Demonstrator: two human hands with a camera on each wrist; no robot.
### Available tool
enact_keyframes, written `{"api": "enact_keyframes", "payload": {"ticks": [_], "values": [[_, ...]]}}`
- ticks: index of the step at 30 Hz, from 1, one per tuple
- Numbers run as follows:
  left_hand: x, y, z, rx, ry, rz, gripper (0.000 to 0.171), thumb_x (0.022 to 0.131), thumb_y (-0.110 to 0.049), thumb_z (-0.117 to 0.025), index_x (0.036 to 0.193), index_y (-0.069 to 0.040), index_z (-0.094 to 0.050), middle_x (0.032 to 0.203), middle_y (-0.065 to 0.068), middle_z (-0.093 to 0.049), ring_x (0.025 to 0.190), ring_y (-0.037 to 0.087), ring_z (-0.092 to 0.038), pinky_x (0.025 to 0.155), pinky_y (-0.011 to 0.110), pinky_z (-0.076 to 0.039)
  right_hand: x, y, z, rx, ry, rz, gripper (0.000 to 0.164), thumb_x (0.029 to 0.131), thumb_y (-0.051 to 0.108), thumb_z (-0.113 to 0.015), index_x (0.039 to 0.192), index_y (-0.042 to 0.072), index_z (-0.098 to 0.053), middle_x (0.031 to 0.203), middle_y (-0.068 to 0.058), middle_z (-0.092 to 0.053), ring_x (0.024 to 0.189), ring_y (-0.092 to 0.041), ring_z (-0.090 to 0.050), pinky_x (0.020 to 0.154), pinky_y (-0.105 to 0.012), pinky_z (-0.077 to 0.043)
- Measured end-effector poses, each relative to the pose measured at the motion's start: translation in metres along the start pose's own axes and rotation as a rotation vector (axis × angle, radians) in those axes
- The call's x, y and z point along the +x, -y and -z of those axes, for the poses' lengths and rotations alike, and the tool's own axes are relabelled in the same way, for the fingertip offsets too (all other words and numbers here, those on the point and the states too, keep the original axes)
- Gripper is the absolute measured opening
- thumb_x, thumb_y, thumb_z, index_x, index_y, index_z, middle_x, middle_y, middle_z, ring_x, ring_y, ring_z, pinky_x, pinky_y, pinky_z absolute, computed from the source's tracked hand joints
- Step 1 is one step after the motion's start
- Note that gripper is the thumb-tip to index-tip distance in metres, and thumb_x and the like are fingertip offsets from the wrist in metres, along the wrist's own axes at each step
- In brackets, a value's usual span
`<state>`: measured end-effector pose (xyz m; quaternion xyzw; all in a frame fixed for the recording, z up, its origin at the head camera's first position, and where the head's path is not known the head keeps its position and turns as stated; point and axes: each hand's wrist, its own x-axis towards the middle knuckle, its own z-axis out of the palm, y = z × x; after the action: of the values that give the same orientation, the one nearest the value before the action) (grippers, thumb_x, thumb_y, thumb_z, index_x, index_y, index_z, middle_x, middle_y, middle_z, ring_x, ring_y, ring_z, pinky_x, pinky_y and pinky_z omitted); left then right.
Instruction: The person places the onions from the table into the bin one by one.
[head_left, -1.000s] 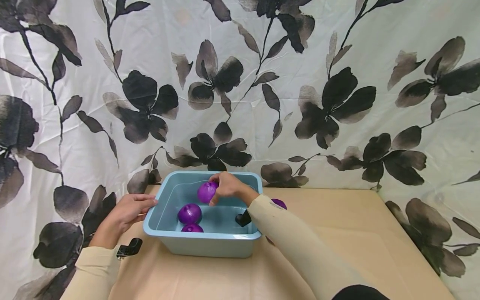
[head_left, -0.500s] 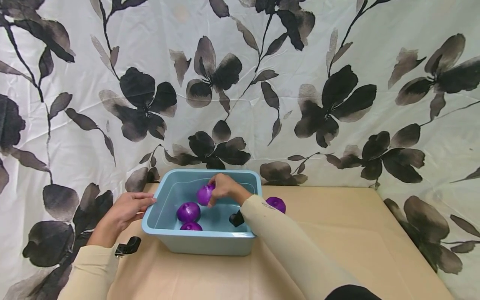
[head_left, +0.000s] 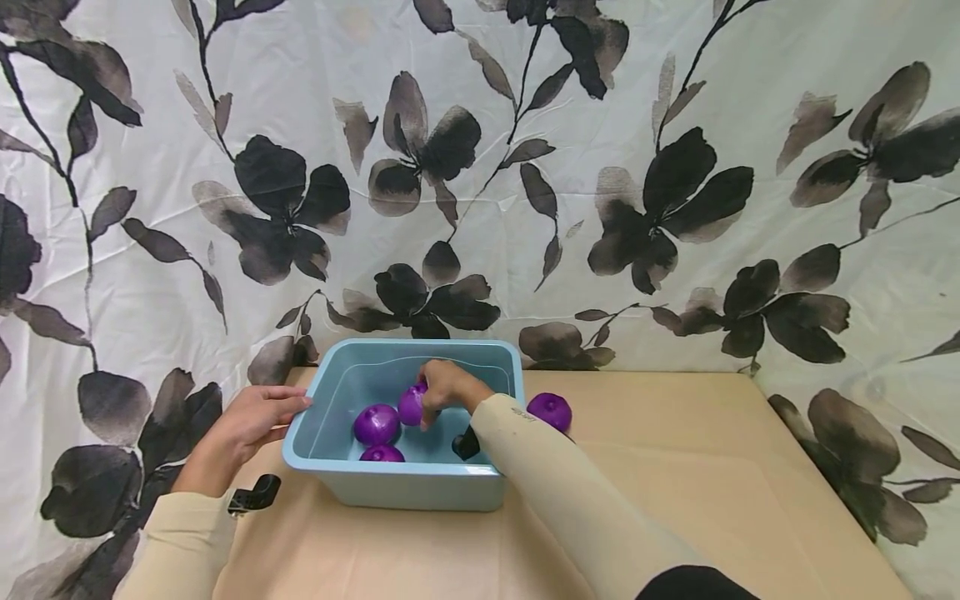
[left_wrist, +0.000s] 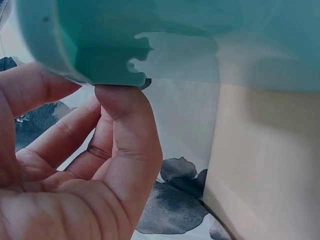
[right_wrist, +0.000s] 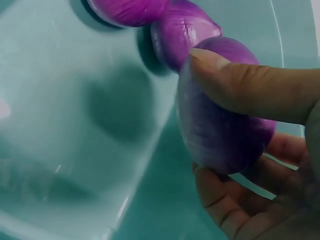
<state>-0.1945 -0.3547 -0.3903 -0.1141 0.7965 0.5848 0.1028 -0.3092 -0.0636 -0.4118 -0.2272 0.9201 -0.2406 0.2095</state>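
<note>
The tub is pinched at nine o'clock by the left hand, a purple onion inside by the right hand.

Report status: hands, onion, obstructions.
Right hand gripping purple onion inside blue tub. Left hand holding tub rim. Two other onions close by, may crowd it.

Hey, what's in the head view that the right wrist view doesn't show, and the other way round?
Only the head view: the left hand at the bin's rim, the table and the outside onion.
Only the right wrist view: the palm side of the fingers against the held onion.
Both: the right hand gripping that onion in the bin, with two more onions.
</note>
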Motion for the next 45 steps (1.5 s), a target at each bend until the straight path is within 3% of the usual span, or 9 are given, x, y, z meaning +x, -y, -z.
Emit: {"api": "enact_keyframes", "payload": {"ticks": [5, 15, 23, 28, 32, 36, 40, 45], "values": [[-0.001, 0.001, 0.001, 0.021, -0.010, 0.002, 0.052, 0.101, -0.015, -0.068, 0.142, 0.014, -0.053, 0.095, -0.008, -0.072, 0.084, 0.005, -0.070, 0.076, 0.026, -0.063, 0.004, -0.002, 0.000, -0.006, 0.045, -0.041, 0.072, 0.069, 0.014, -0.098, 0.131, 0.004, -0.064, 0.116, -0.011, -0.072, 0.096, -0.022, -0.067, 0.099, -0.041, -0.060], [-0.003, 0.000, 0.000, 0.022, 0.003, -0.004, 0.053, 0.101, -0.016, -0.068, 0.142, 0.014, -0.053, 0.094, -0.007, -0.073, 0.084, 0.005, -0.070, 0.077, 0.027, -0.062, 0.010, -0.004, -0.007, -0.039, 0.102, -0.081, 0.064, 0.072, 0.019, -0.097, 0.126, 0.005, -0.065, 0.113, -0.009, -0.070, 0.092, -0.021, -0.067, 0.087, -0.037, -0.063], [-0.003, 0.000, 0.000, 0.029, -0.008, 0.002, 0.055, 0.100, -0.017, -0.070, 0.142, 0.013, -0.053, 0.095, -0.008, -0.072, 0.085, 0.005, -0.070, 0.078, 0.026, -0.063, 0.010, -0.003, -0.008, -0.099, 0.122, -0.079, 0.063, 0.074, 0.024, -0.097, 0.125, 0.008, -0.064, 0.115, -0.008, -0.070, 0.094, -0.021, -0.068, 0.089, -0.038, -0.062], [-0.001, 0.002, 0.000, 0.008, 0.003, -0.011, 0.053, 0.100, -0.016, -0.069, 0.141, 0.014, -0.054, 0.093, -0.009, -0.072, 0.083, 0.004, -0.070, 0.076, 0.025, -0.062, 0.009, -0.002, -0.004, -0.133, 0.143, -0.083, 0.051, 0.079, 0.026, -0.093, 0.118, 0.008, -0.064, 0.108, -0.006, -0.069, 0.092, -0.021, -0.068, 0.088, -0.038, -0.063], [0.001, 0.002, 0.001, -0.017, 0.014, -0.023, 0.049, 0.100, -0.014, -0.068, 0.138, 0.014, -0.057, 0.089, -0.010, -0.073, 0.081, 0.003, -0.071, 0.074, 0.024, -0.062, 0.002, 0.000, 0.008, -0.115, 0.144, -0.041, 0.046, 0.082, 0.026, -0.090, 0.115, 0.005, -0.065, 0.105, -0.007, -0.068, 0.088, -0.020, -0.066, 0.086, -0.039, -0.063], [0.001, 0.001, 0.000, -0.029, 0.018, -0.025, 0.045, 0.100, -0.013, -0.068, 0.136, 0.013, -0.059, 0.088, -0.011, -0.073, 0.080, 0.002, -0.071, 0.073, 0.024, -0.062, -0.012, 0.002, 0.027, -0.075, 0.157, 0.019, 0.055, 0.085, 0.028, -0.086, 0.127, 0.002, -0.063, 0.116, -0.011, -0.068, 0.087, -0.022, -0.069, 0.086, -0.041, -0.063], [0.001, 0.001, 0.000, -0.036, 0.022, -0.017, 0.045, 0.100, -0.013, -0.068, 0.136, 0.012, -0.059, 0.087, -0.012, -0.073, 0.079, 0.002, -0.071, 0.073, 0.024, -0.062, -0.030, 0.000, 0.046, -0.012, 0.182, 0.071, 0.062, 0.088, 0.031, -0.084, 0.136, 0.001, -0.060, 0.131, -0.016, -0.065, 0.096, -0.030, -0.074, 0.089, -0.043, -0.063], [-0.001, 0.000, 0.002, -0.007, 0.025, -0.013, 0.049, 0.100, -0.014, -0.068, 0.139, 0.013, -0.056, 0.088, -0.013, -0.072, 0.080, 0.002, -0.070, 0.073, 0.024, -0.062, -0.058, -0.013, 0.070, 0.123, 0.196, 0.121, 0.062, 0.089, 0.029, -0.084, 0.139, 0.003, -0.059, 0.137, -0.019, -0.064, 0.108, -0.027, -0.072, 0.090, -0.041, -0.063]]}}
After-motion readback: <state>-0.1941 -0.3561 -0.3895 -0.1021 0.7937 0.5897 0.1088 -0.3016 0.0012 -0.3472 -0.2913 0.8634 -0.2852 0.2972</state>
